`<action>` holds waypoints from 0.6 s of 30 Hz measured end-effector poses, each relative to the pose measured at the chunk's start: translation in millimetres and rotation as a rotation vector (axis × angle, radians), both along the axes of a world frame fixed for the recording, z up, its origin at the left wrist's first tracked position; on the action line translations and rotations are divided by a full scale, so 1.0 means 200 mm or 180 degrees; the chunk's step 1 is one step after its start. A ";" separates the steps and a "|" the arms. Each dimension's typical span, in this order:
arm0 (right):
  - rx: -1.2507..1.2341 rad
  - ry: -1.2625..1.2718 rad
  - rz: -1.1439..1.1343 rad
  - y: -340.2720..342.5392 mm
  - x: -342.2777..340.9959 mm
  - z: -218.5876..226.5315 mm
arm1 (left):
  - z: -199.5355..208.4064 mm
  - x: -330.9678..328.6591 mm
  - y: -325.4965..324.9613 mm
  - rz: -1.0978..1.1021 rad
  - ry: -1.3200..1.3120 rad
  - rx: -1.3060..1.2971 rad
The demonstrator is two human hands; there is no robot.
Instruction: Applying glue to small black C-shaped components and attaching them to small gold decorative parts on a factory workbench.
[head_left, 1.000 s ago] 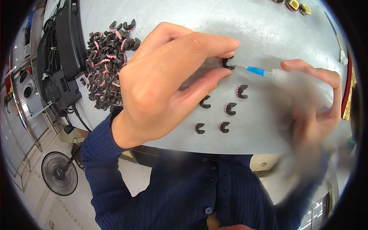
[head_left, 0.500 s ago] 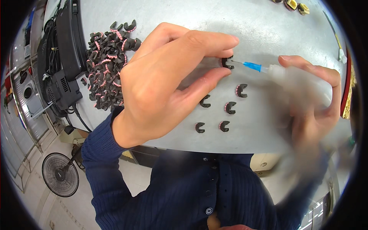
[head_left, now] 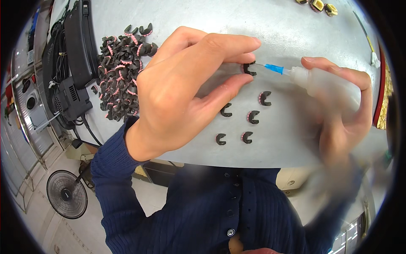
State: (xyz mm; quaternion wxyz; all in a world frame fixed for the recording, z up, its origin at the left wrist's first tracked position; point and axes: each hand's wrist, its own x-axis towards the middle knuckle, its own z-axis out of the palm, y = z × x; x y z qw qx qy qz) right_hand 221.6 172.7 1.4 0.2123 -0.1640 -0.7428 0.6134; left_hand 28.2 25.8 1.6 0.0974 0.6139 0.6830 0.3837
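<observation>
My left hand (head_left: 182,89) reaches over the table with thumb and fingertips closed on a small black C-shaped piece (head_left: 250,69). Its opening faces right, and part of it is hidden by the fingertips. In my right hand (head_left: 344,106) lies a translucent white squeeze bottle (head_left: 334,86), tilted toward the left. The bottle ends in a blue needle tip (head_left: 274,68), whose thin needle reaches the upper end of the held piece. Several similar C-shaped pieces with pink beaded edges (head_left: 265,98) lie spaced out below my hands.
Beside my left hand is a heap of black and pink pieces (head_left: 120,78). A black device with cables (head_left: 72,97) stands at the table's left edge. Yellowish parts (head_left: 317,5) and a thin brush-like tool (head_left: 374,59) lie at the far right. A fan (head_left: 67,194) stands on the floor.
The bottle and its needle have shifted slightly left and up, toward the held piece's upper end. My left hand keeps its grip on the piece, nearly still.
</observation>
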 end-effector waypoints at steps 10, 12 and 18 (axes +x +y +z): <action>-0.0029 -0.0416 -0.0441 0.03 0.07 0.02 | 0.22 -0.10 -0.06 0.0212 0.0736 -0.0231; 0.0160 -0.0301 -0.0447 0.04 0.08 -0.01 | 0.26 -0.12 -0.16 0.0402 0.0967 -0.0445; 0.0324 -0.0274 -0.0465 0.04 0.06 -0.02 | 0.22 -0.05 -0.30 0.0646 0.1127 -0.0855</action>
